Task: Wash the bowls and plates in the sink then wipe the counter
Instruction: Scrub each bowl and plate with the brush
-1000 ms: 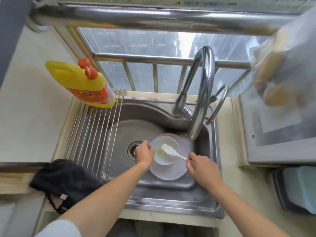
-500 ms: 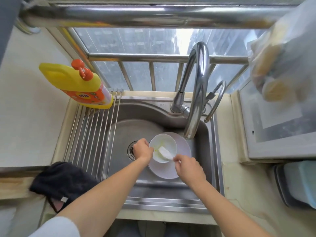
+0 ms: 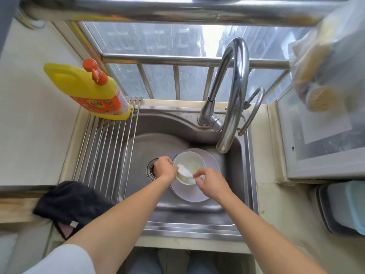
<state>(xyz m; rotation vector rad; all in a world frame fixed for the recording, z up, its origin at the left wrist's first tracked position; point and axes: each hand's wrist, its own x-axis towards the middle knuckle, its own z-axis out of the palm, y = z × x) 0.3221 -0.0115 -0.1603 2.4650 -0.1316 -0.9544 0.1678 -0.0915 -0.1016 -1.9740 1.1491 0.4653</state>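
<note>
A white bowl [image 3: 192, 163] with yellowish smears sits on a pale plate [image 3: 194, 191] in the steel sink [image 3: 158, 143]. My left hand [image 3: 165, 169] grips the bowl's left rim. My right hand [image 3: 210, 182] pinches the handle of a white spoon [image 3: 184, 170] whose head lies inside the bowl near its left wall. The curved tap [image 3: 235, 91] ends just above and to the right of the bowl; no water is running.
A yellow dish-soap bottle [image 3: 92, 89] stands on the roll-up drying rack [image 3: 102, 153] over the sink's left side. A dark cloth [image 3: 69, 203] lies on the counter at front left. A stove top [image 3: 320, 135] and a blue-lidded container [image 3: 347, 206] are on the right.
My right hand has moved left and closer to the bowl, carrying the spoon's head from the bowl's middle toward its left side. My left hand has stayed on the rim.
</note>
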